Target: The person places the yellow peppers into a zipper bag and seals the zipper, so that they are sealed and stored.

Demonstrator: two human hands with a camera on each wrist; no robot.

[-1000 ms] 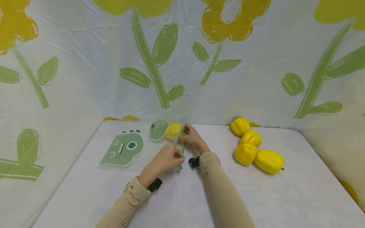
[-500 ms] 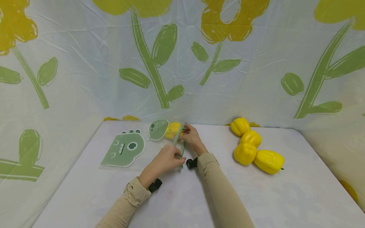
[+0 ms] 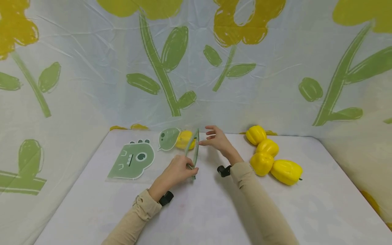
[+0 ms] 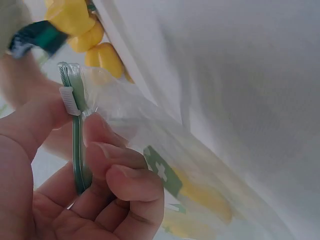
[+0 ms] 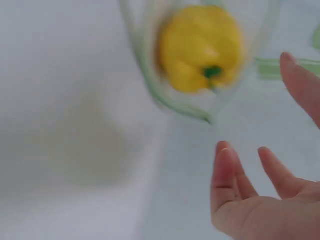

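A clear zip bag [image 3: 169,160] with green cartoon prints lies on the table, its green-edged mouth gaping to the right. My left hand [image 3: 176,170] pinches the near side of that mouth; in the left wrist view a white slider [image 4: 69,101] sits on the green zip strip by the thumb. Inside the bag, just behind the opening, is a yellow bell pepper [image 3: 185,140], its green stem facing out in the right wrist view [image 5: 202,50]. My right hand [image 3: 218,141] is in the air just right of the mouth, fingers spread, holding nothing.
Several more yellow bell peppers [image 3: 262,163] lie in a touching row on the right of the white table [image 3: 202,217]. A white cloth [image 3: 107,85] with flower prints hangs behind the table. A black wrist camera [image 3: 224,170] sits below my right wrist.
My right hand has come out of the bag mouth and drawn back to the right, its fingers spreading. The pepper stays in the bag. My left hand keeps its place on the edge.
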